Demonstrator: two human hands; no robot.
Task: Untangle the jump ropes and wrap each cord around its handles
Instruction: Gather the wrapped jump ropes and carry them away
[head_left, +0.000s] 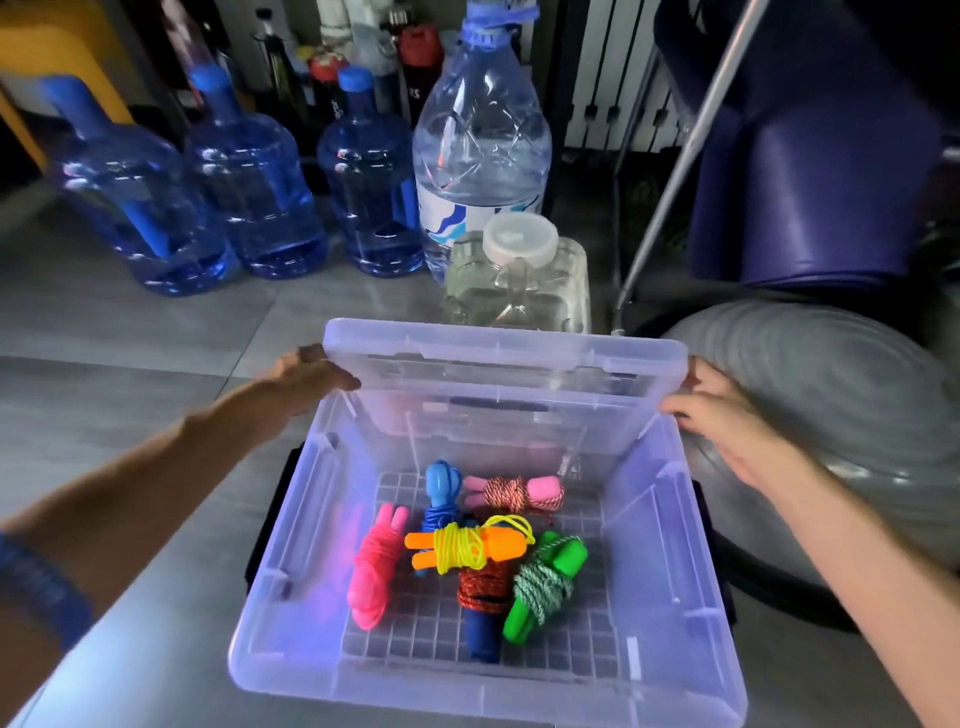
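Observation:
A clear plastic bin (291, 618) stands on the floor in front of me. Several wrapped jump ropes lie on its bottom: a pink one (371, 569), a blue one (440, 493), a pale pink one (514, 492), an orange one with yellow cord (467, 545), a green one (545, 577) and a dark blue one with red cord (480, 608). The clear lid (498, 364) is tilted over the bin's far edge. My left hand (306, 376) grips the lid's left edge. My right hand (727, 415) holds its right edge.
Three blue water jugs (249, 192) and a tall clear bottle (480, 140) stand on the tiled floor behind the bin. A clear jar with a white cap (519, 270) is just past the lid. A grey exercise ball (831, 395) lies to the right.

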